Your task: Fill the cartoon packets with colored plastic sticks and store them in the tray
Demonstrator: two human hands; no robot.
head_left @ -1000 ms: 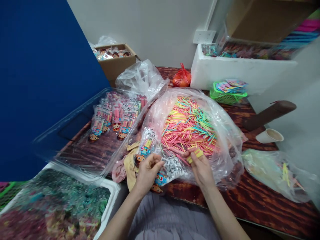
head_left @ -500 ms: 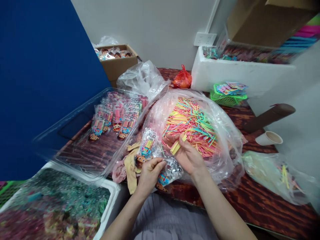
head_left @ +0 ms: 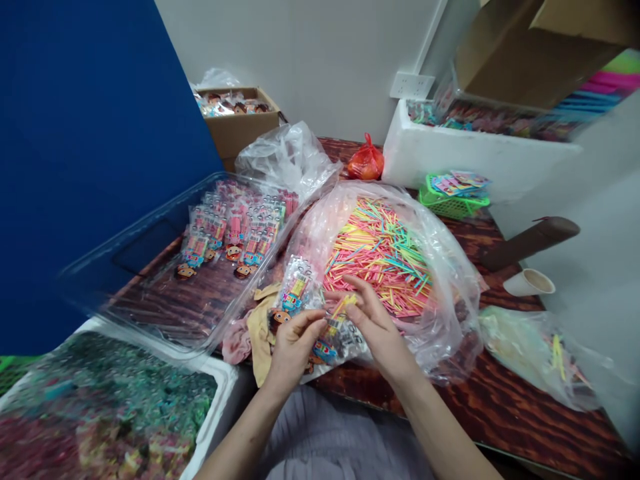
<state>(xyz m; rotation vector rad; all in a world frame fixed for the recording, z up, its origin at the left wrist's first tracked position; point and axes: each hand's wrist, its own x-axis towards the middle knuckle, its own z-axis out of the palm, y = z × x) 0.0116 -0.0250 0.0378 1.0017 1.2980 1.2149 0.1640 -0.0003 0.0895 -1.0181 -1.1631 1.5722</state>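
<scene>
My left hand [head_left: 293, 347] pinches the top of a small clear printed packet [head_left: 327, 343] at the table's near edge. My right hand [head_left: 377, 330] holds a small bunch of yellow sticks [head_left: 343, 307] and its tips meet the packet's mouth. Just beyond lies an open plastic bag of coloured sticks [head_left: 380, 250], pink, yellow and green. Another filled packet [head_left: 295, 290] lies left of my hands on a heap of cloth [head_left: 255, 327].
A clear plastic tray [head_left: 165, 293] at left holds several filled packets [head_left: 230, 230]. White foam boxes [head_left: 475, 153] stand back right and near left. A green basket [head_left: 453, 197], a red bag [head_left: 366, 162], a paper cup [head_left: 530, 283] and a brown tube [head_left: 530, 240] sit around.
My right hand lifted a bunch of yellow sticks from the bag and carried it left and toward me to the packet. My left hand kept its hold on the packet.
</scene>
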